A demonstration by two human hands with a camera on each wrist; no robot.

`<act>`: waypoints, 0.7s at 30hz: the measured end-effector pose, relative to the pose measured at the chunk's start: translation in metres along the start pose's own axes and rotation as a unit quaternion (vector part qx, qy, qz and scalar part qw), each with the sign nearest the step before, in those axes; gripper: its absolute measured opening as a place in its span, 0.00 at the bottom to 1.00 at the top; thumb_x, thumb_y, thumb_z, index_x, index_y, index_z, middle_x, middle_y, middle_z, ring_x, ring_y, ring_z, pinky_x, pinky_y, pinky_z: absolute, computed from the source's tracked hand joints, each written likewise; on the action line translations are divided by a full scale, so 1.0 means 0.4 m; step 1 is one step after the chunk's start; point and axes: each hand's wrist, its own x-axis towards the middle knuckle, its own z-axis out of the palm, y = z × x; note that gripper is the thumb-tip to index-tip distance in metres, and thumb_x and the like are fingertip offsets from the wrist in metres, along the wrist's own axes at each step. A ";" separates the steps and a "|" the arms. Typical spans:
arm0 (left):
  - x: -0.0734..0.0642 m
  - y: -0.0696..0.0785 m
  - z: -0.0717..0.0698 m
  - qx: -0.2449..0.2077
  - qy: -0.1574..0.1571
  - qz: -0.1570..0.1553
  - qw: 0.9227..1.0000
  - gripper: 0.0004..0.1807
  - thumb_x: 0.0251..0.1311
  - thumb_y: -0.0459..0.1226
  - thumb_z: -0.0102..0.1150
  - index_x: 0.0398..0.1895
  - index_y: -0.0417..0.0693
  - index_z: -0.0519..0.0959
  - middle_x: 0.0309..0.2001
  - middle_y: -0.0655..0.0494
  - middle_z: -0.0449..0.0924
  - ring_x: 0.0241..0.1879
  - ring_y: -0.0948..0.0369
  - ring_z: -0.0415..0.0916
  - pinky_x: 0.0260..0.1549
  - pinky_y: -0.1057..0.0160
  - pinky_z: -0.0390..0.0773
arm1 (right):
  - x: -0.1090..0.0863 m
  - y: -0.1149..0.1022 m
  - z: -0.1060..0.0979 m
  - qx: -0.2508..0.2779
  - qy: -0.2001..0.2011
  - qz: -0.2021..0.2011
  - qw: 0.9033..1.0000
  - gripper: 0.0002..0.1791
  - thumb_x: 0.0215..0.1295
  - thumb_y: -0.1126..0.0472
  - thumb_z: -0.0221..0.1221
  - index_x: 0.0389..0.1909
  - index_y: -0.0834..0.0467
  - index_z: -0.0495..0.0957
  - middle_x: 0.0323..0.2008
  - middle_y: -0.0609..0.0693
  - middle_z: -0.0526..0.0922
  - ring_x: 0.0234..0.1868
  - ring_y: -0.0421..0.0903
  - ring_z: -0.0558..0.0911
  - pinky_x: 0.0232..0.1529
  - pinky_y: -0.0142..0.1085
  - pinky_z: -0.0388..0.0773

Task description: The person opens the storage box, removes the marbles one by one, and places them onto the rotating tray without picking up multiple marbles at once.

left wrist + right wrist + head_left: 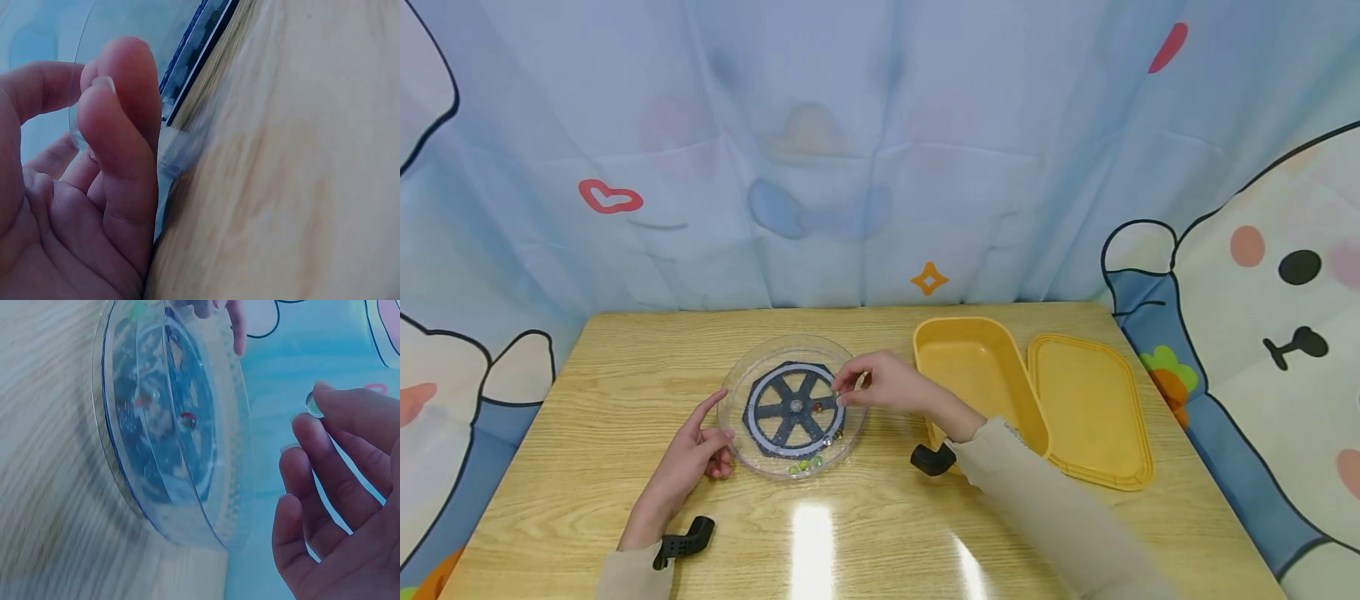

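A round clear plastic dish (736,454) holds a dark blue spoked wheel pattern and several small glass marbles, some green ones (805,464) gathered at its near side. My left hand (696,450) rests at the dish's left edge, index finger stretched along the rim and thumb tip over it. In the left wrist view its fingers (128,94) overlap the clear wall. My right hand (880,383) pinches a small clear greenish marble (314,405) between thumb and index finger, above the dish's right side. A reddish marble (187,421) shows inside the dish.
To the right stands a yellow plastic box (970,354), partly under my right forearm. Its yellow lid (1093,412) lies flat beside it. A patterned blue curtain (850,167) hangs behind the wooden table (632,358).
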 end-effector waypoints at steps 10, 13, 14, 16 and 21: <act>-0.001 0.001 -0.001 0.003 -0.001 0.008 1.000 0.37 0.72 0.32 0.52 0.79 0.58 0.51 0.23 0.48 0.75 0.19 0.58 0.77 0.20 0.64 0.76 | 0.018 0.006 0.022 0.002 -0.017 0.003 1.000 0.08 0.64 0.62 0.67 0.41 0.61 0.85 0.35 0.42 0.83 0.37 0.39 0.80 0.41 0.44 0.80; -0.001 0.002 -0.001 0.001 -0.002 0.008 1.000 0.37 0.72 0.33 0.53 0.79 0.58 0.51 0.23 0.48 0.75 0.19 0.58 0.77 0.20 0.64 0.76 | 0.019 0.006 0.024 -0.004 -0.025 0.000 1.000 0.09 0.63 0.62 0.68 0.42 0.61 0.85 0.34 0.42 0.84 0.36 0.38 0.80 0.40 0.42 0.80; -0.001 0.003 -0.001 0.001 -0.002 0.008 1.000 0.37 0.72 0.33 0.53 0.79 0.58 0.51 0.24 0.48 0.75 0.19 0.58 0.77 0.20 0.64 0.76 | 0.019 0.006 0.025 -0.005 -0.028 0.000 1.000 0.09 0.63 0.62 0.68 0.42 0.62 0.85 0.34 0.42 0.84 0.36 0.38 0.80 0.40 0.42 0.80; -0.002 0.003 -0.001 0.000 -0.002 0.006 1.000 0.37 0.72 0.33 0.52 0.79 0.58 0.51 0.24 0.48 0.75 0.20 0.58 0.77 0.21 0.64 0.76 | 0.018 0.006 0.026 -0.004 -0.034 0.000 0.999 0.09 0.63 0.63 0.68 0.42 0.62 0.85 0.34 0.41 0.84 0.36 0.38 0.81 0.39 0.42 0.80; -0.001 0.002 -0.001 0.000 -0.002 0.003 1.000 0.37 0.72 0.33 0.52 0.79 0.58 0.51 0.24 0.48 0.75 0.20 0.58 0.76 0.21 0.64 0.76 | 0.015 0.007 0.020 0.003 -0.034 0.000 0.999 0.08 0.63 0.65 0.68 0.42 0.62 0.85 0.35 0.42 0.84 0.37 0.38 0.81 0.40 0.43 0.81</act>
